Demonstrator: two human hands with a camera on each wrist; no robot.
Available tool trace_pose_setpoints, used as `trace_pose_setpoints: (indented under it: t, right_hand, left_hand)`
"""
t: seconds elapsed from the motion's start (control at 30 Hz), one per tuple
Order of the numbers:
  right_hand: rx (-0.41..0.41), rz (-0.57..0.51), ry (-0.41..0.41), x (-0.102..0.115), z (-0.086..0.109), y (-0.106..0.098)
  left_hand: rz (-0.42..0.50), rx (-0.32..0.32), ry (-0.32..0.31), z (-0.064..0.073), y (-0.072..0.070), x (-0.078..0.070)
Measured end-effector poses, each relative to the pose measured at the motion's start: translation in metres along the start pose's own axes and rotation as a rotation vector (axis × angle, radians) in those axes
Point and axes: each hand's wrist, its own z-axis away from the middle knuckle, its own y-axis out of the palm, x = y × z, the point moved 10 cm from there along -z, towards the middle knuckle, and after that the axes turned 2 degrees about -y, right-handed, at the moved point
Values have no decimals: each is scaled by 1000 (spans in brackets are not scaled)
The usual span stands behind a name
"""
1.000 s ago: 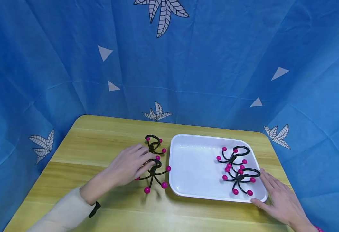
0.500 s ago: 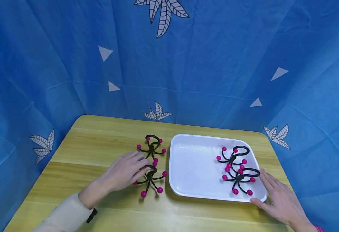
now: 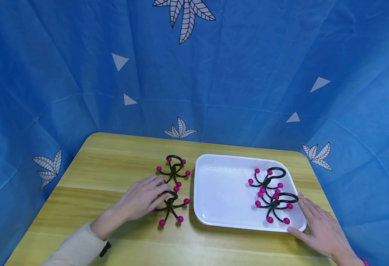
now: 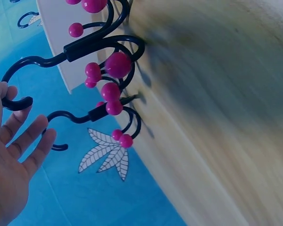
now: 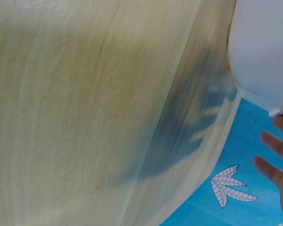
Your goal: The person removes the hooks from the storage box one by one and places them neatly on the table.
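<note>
My left hand (image 3: 142,197) pinches the curved wire handle of a black claw massager (image 3: 170,205) with pink ball tips. This massager stands on its balls on the table, left of a white tray (image 3: 225,220). Just behind it is a second claw massager (image 3: 174,170), also black and pink; in the left wrist view its hooked handle (image 4: 68,115) passes near my outer fingers. My right hand (image 3: 324,231) rests at the tray's right front corner, thumb at the front rim and fingers along the side. In the right wrist view its fingers (image 5: 276,143) are spread, relaxed.
Two more claw massagers, one farther back (image 3: 266,181) and one nearer (image 3: 275,204), sit in the right part of the tray with their legs overlapping. A blue curtain (image 3: 241,74) hangs behind the wooden table (image 3: 121,151) and around its sides.
My left hand has brought the held massager toward me and slightly left, and lowered it. More of the rear massager now shows. The right hand and tray stay in place.
</note>
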Motion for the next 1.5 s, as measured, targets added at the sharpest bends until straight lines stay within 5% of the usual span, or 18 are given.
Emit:
trace_pose_setpoints:
  t: [0.6, 1.2, 1.5]
  right_hand:
    - [13, -2, 1, 0, 0, 1]
    - [51, 5, 14, -1, -1, 3]
    - [66, 14, 21, -1, -2, 3]
  left_hand:
    - [39, 30, -88, -8, 0, -2]
    - [115, -95, 104, -66, -8, -83]
    - [163, -12, 125, -96, 14, -119]
